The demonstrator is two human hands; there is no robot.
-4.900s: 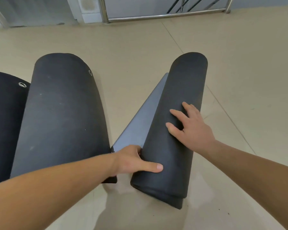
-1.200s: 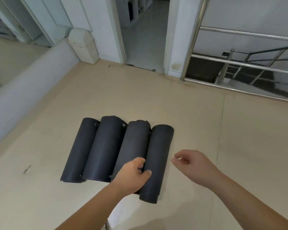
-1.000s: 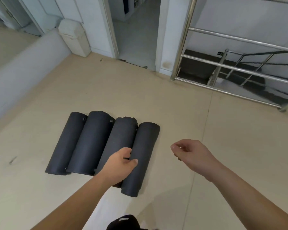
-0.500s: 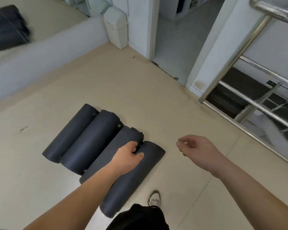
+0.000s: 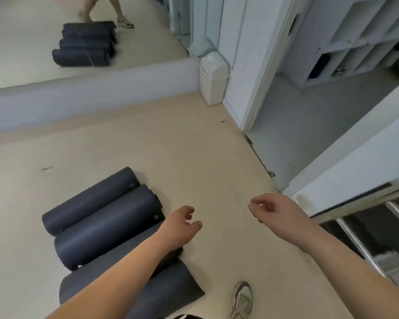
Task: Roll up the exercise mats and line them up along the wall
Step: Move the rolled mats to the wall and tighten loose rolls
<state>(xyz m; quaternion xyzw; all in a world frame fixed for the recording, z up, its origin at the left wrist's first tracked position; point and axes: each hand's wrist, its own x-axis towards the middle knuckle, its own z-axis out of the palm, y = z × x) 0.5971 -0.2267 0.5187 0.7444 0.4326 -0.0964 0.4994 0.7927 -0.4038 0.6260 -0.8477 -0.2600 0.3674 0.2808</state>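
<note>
The left hand (image 5: pixel 179 226) and right hand (image 5: pixel 279 210) hung loosely curled, holding nothing. Four rolled mats (image 5: pixel 106 224) lay side by side on the floor (image 5: pixel 194 157), beneath and left of the left hand.

the room is bright, with soft, even light all over. the pale floor (image 5: pixel 194 146) looks dull, not shiny. small, soft shadows sit right beside the ends of the rolled mats (image 5: pixel 101 217). the whole picture is a bit blurry. it is most smeared at the top, in the mirror (image 5: pixel 78 31), and at the right by the metal rail (image 5: pixel 355 241). straight lines like the door frame (image 5: pixel 270 65) lean and bend near the edges. the room past the door looks bluish and a bit dimmer.
</note>
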